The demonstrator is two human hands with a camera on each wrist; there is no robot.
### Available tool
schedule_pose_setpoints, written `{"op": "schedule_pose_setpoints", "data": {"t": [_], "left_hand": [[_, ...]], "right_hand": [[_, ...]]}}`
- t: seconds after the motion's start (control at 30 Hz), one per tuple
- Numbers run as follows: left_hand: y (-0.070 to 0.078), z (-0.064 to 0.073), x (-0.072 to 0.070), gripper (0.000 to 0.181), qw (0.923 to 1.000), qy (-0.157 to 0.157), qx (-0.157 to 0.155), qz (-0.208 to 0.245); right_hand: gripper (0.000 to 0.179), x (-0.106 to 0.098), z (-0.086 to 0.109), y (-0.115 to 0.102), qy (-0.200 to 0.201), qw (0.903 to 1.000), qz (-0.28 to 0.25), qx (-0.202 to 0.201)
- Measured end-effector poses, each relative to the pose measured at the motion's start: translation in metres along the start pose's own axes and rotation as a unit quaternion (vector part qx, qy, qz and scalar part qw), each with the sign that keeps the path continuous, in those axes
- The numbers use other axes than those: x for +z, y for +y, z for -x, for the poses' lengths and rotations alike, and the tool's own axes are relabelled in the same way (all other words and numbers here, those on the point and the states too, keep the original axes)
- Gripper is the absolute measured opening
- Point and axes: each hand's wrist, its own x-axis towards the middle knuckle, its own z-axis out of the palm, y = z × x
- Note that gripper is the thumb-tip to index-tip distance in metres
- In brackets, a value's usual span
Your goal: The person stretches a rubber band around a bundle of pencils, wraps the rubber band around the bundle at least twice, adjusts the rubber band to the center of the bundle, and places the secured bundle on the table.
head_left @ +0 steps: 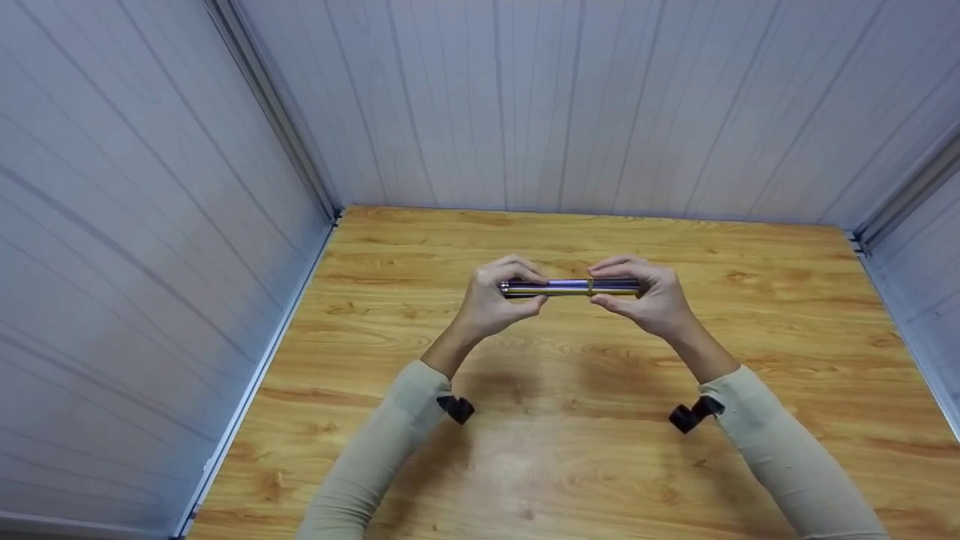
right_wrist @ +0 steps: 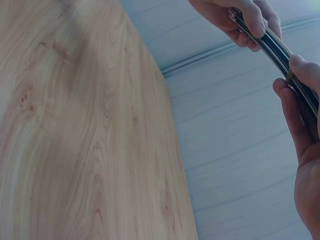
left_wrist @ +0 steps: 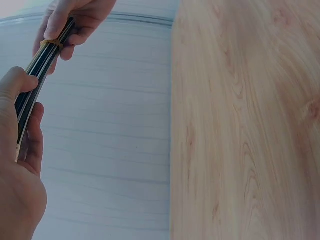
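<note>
Both hands hold a bundle of slim, pencil-like sticks (head_left: 566,288), dark, purple and yellow with shiny stripes, level above the table. A thin yellowish rubber band (head_left: 590,286) goes round it right of its middle. My left hand (head_left: 487,298) grips the left end between thumb and fingers, and small silvery stick ends show there. My right hand (head_left: 661,300) holds the right part, with its thumb and fingertips at the band. In the right wrist view, the band (right_wrist: 289,76) lies beside the right thumb. The palm partly hides the bundle's right end.
Below the hands spreads a wood-grain table (head_left: 540,450). Pale panelled walls stand behind it (head_left: 540,105), on the left and on the right. Black wrist mounts (head_left: 457,409) stick out from both sleeves.
</note>
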Motion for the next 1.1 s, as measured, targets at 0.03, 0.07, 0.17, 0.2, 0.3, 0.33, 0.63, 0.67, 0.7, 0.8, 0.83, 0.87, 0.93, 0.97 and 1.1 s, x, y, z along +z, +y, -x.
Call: {"op": "schedule_pose_setpoints", "data": {"t": [0.03, 0.07, 0.17, 0.2, 0.3, 0.33, 0.63, 0.67, 0.7, 0.8, 0.83, 0.87, 0.93, 0.97, 1.1], "left_hand": [[-0.0005, 0.0003, -0.0005, 0.016, 0.9999, 0.005, -0.006, 0.01], [-0.0009, 0.0004, -0.0009, 0.015, 0.9998, 0.007, -0.008, 0.018], [-0.0004, -0.0001, -0.0011, 0.014, 0.9996, 0.005, -0.009, 0.025], [-0.0002, -0.0005, -0.0009, 0.014, 0.9997, 0.002, -0.009, 0.023], [0.0012, -0.0018, 0.0002, 0.014, 0.9997, -0.005, -0.011, 0.023], [0.0017, -0.0021, 0.0008, 0.014, 0.9996, -0.005, -0.013, 0.024], [0.0038, -0.003, 0.0053, 0.017, 0.9996, -0.026, -0.005, 0.009], [0.0037, -0.0028, 0.0051, 0.019, 0.9994, -0.034, 0.0, 0.002], [0.0035, -0.0024, 0.0045, 0.02, 0.9992, -0.039, 0.005, -0.007], [0.0024, -0.001, 0.0024, 0.02, 0.9979, -0.046, 0.025, -0.039], [0.0021, -0.0005, 0.0015, 0.02, 0.9975, -0.044, 0.029, -0.048], [0.0017, 0.0001, 0.0008, 0.02, 0.9973, -0.04, 0.031, -0.053], [0.0012, 0.0011, -0.0004, 0.018, 0.9978, -0.03, 0.025, -0.054], [0.0007, 0.0016, -0.0006, 0.018, 0.9983, -0.025, 0.018, -0.05], [0.0009, 0.0028, 0.0, 0.018, 0.9994, -0.017, -0.018, -0.022]], "right_hand": [[0.035, -0.0004, -0.0005, -0.0004, 0.001, 1.0, -0.005, 0.001], [0.034, -0.0008, -0.0008, -0.0006, 0.0, 1.0, -0.007, 0.002], [0.028, -0.0012, -0.0014, -0.0012, -0.009, 0.9998, -0.018, 0.001], [0.025, -0.0011, -0.0015, -0.0013, -0.015, 0.9997, -0.02, 0.0], [0.02, -0.0005, -0.0015, -0.0026, -0.021, 0.9997, -0.011, -0.004], [0.02, -0.0003, -0.0016, -0.0028, -0.021, 0.9997, -0.011, -0.005], [0.03, 0.005, -0.0077, -0.0047, -0.043, 0.9981, 0.017, -0.041], [0.033, 0.0051, -0.0077, -0.0042, -0.042, 0.9982, 0.013, -0.041], [0.034, 0.0051, -0.0074, -0.0041, -0.039, 0.9984, 0.011, -0.039], [0.035, 0.0039, -0.0044, -0.0028, -0.032, 0.9992, -0.004, -0.023], [0.034, 0.0032, -0.0033, -0.0024, -0.03, 0.9994, -0.007, -0.017], [0.035, 0.0024, -0.0024, -0.0022, -0.029, 0.9995, -0.005, -0.014], [0.036, 0.001, -0.0015, -0.0024, -0.029, 0.9994, 0.007, -0.015], [0.036, 0.0003, -0.0015, -0.0027, -0.031, 0.9993, 0.013, -0.018], [0.038, -0.0005, -0.0037, -0.0047, -0.043, 0.997, 0.051, -0.04]]}}
